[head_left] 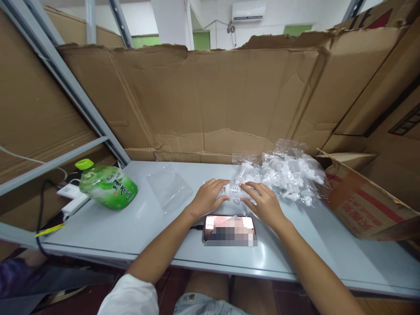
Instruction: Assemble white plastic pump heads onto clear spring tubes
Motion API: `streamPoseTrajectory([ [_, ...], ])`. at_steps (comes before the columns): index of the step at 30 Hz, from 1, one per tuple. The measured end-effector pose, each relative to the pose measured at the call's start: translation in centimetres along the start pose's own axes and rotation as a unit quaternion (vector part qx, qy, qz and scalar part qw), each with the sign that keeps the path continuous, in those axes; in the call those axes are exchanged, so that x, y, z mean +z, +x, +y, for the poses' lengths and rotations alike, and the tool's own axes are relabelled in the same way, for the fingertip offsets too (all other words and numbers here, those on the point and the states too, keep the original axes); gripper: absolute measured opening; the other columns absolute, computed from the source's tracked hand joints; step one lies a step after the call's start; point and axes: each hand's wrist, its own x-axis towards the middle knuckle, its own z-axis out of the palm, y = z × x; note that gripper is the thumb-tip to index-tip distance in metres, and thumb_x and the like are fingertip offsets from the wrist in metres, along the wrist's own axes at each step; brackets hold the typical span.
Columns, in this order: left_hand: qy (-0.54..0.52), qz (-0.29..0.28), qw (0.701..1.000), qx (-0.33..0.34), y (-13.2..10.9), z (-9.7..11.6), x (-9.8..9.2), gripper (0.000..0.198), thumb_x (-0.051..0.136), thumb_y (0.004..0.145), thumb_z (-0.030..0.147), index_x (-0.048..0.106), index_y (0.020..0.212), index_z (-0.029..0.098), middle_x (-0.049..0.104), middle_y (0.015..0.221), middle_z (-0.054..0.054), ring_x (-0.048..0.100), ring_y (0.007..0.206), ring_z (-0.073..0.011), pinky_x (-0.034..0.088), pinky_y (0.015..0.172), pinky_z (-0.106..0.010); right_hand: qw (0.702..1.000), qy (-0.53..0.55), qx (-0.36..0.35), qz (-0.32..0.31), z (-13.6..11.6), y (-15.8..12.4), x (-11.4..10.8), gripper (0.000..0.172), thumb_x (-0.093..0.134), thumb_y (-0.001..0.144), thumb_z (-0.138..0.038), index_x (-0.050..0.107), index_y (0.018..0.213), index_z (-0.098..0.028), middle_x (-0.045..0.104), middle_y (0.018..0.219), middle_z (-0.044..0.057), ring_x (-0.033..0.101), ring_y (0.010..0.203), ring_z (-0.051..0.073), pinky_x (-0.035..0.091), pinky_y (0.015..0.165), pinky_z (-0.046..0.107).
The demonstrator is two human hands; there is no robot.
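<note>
My left hand (209, 195) and my right hand (262, 200) meet over a small clear plastic part (233, 190) on the grey table (131, 227). Both hands have their fingers curled onto this part, one at each end. Just behind it lies a heap of clear plastic bags with white pump parts (284, 173). A phone (229, 228) with its screen lit lies flat between my wrists, near the front edge.
An empty clear bag (169, 187) lies left of my hands. A green drink bottle (106, 186) lies on its side at the far left, beside a white power strip (70, 197) and cables. Cardboard walls (210, 100) surround the table; an open carton (364, 197) stands at the right.
</note>
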Motion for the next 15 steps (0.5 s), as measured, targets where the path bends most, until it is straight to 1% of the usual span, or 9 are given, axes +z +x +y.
streamPoseTrajectory([
  [4,0.043,0.019,0.999,0.024,-0.1,0.3,-0.1,0.044,0.056,0.084,0.038,0.049,0.124,0.021,0.060,0.121,-0.009,0.056,0.099,-0.0233,0.042,0.087,-0.038,0.999,0.047,0.016,0.009,-0.1,0.0,0.0,0.035,0.052,0.088,-0.033,0.056,0.122,-0.028,0.064,0.108,0.010,0.059,0.092,0.027,0.049,0.079,0.043],
  [8,0.086,0.013,0.995,0.046,-0.1,0.6,-0.8,0.034,0.051,0.087,0.032,0.053,0.120,0.021,0.060,0.122,-0.008,0.056,0.096,-0.0240,0.040,0.082,-0.038,0.992,0.120,0.034,-0.010,-0.2,0.0,-0.1,0.041,0.055,0.086,-0.038,0.053,0.125,-0.029,0.064,0.106,0.008,0.059,0.097,0.025,0.050,0.083,0.041],
  [11,0.052,0.000,0.998,0.047,-0.1,0.6,-1.3,0.037,0.056,0.085,0.036,0.053,0.118,0.021,0.061,0.120,-0.006,0.057,0.092,-0.0223,0.041,0.080,-0.036,0.991,0.129,0.022,-0.018,-0.3,0.0,-0.2,0.041,0.055,0.086,-0.038,0.053,0.125,-0.028,0.063,0.106,0.008,0.059,0.098,0.025,0.050,0.083,0.041],
  [15,-0.008,-0.010,1.000,0.027,-0.1,0.4,-1.5,0.041,0.061,0.081,0.039,0.053,0.117,0.022,0.062,0.116,-0.005,0.057,0.090,-0.0208,0.042,0.081,-0.034,0.996,0.089,0.001,-0.015,-0.5,0.0,-0.1,0.037,0.053,0.087,-0.035,0.054,0.124,-0.027,0.064,0.104,0.009,0.059,0.092,0.025,0.049,0.077,0.040],
])
